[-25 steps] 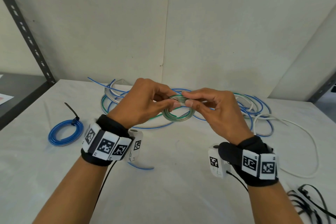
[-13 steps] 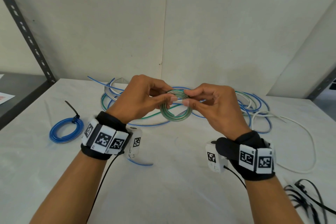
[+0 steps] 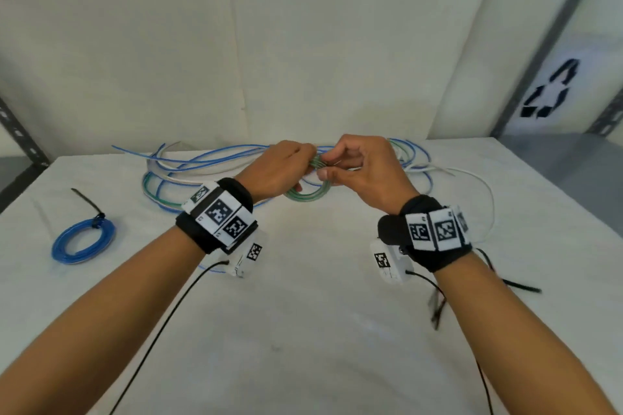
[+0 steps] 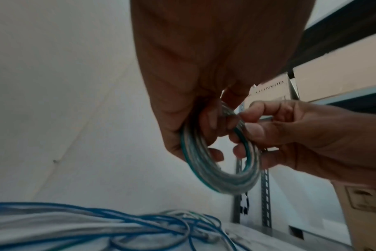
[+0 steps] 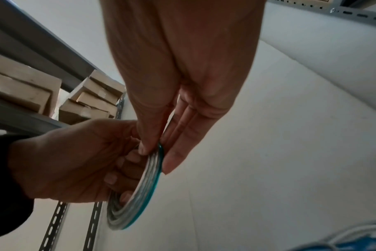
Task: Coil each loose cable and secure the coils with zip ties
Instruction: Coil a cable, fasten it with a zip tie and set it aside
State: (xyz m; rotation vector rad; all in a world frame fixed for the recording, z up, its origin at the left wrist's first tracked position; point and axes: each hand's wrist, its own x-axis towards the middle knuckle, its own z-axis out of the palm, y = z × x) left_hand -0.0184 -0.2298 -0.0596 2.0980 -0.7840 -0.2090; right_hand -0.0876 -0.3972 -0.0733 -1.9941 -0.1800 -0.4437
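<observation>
A small green cable coil (image 3: 308, 196) hangs upright in the air between both hands, above the white table (image 3: 303, 330). My left hand (image 3: 281, 169) grips its left side, fingers curled through the ring (image 4: 206, 158). My right hand (image 3: 357, 168) pinches the coil's top edge between thumb and fingers (image 5: 156, 163). The coil's upper part is hidden behind the fingers in the head view. A finished blue coil (image 3: 82, 241) with a black zip tie (image 3: 88, 204) lies at the left. Loose blue, green and white cables (image 3: 188, 172) lie tangled behind the hands.
A white cable (image 3: 485, 199) loops out over the table's right side. Loose black zip ties (image 3: 521, 286) lie blurred near my right forearm. Slotted metal shelf posts (image 3: 20, 141) flank the table, and the left wrist view shows cardboard boxes (image 4: 337, 81) on shelves.
Both hands have moved away from me with the green coil, closer to the cable pile. The coil now hangs more edge-on below the fingers. The camera view has shifted right.
</observation>
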